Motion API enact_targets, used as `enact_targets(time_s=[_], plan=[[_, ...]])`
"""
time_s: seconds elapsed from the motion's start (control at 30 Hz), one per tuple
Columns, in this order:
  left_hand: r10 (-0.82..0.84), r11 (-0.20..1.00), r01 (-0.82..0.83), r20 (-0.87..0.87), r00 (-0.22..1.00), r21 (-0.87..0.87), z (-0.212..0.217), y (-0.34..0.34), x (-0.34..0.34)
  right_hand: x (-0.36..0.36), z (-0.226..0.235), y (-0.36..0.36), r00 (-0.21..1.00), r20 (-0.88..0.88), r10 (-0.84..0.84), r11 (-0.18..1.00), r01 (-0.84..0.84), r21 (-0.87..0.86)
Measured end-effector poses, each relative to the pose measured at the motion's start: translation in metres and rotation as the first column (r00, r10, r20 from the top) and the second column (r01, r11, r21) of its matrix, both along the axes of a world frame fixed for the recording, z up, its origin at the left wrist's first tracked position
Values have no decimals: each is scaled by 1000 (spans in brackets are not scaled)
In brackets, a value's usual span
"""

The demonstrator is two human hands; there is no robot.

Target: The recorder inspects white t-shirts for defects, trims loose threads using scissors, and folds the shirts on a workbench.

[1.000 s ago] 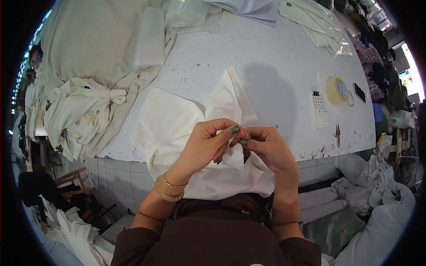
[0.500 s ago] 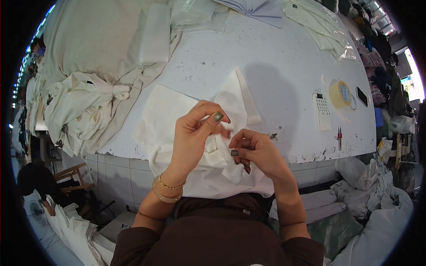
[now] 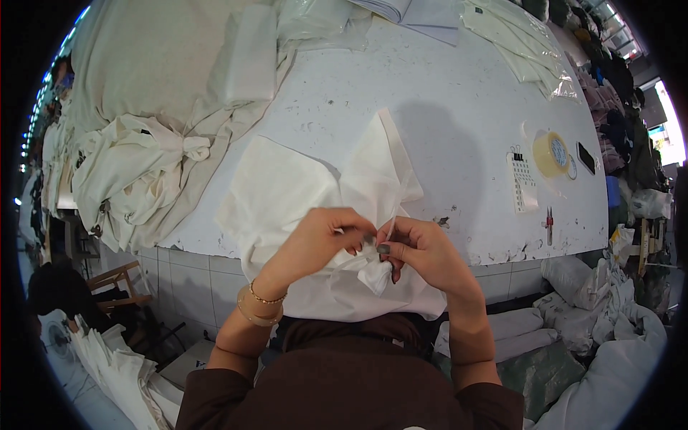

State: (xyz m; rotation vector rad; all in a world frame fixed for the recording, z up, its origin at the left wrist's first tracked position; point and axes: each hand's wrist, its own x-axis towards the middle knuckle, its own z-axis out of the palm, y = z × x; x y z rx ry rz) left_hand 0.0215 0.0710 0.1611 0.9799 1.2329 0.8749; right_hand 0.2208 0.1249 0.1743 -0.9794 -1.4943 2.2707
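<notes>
A white garment (image 3: 287, 179) lies spread over the table's front edge and hangs down toward my waist. Above it, my left hand (image 3: 322, 240) is closed, its blurred fingertips meeting those of the other hand; what they pinch is hidden. My right hand (image 3: 423, 247) is closed on the garment, thumb and forefinger pinching a bunched part. Between its fingers a thin whitish strip runs upward. Just below the fingertips, a gathered white bundle of cloth (image 3: 375, 278) sticks out.
Cream garments (image 3: 136, 175) are heaped at the left. A tape roll (image 3: 550, 154), a phone (image 3: 586, 158), a clipped card (image 3: 522, 183) and small red-handled snips (image 3: 549, 226) lie at the right. Bagged garments (image 3: 516, 43) and an open paper book (image 3: 423, 18) are at the back.
My left hand has come down from its raised position, moving right to meet the right hand at the bunched cloth. The right hand has barely moved.
</notes>
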Motion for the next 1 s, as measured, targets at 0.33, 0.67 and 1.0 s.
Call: enact_targets(time_s=[0.33, 0.67, 1.0], plan=[[-84, 976, 102, -101, 991, 192, 4, -9, 13, -1, -3, -3, 993, 18, -118, 993, 118, 10], [-107, 963, 128, -97, 989, 236, 0, -10, 14, 8, 13, 5, 996, 89, 30, 945, -57, 322], [-81, 985, 92, -80, 993, 146, 7, -6, 14, 14, 4, 10, 999, -45, -22, 965, 33, 259]])
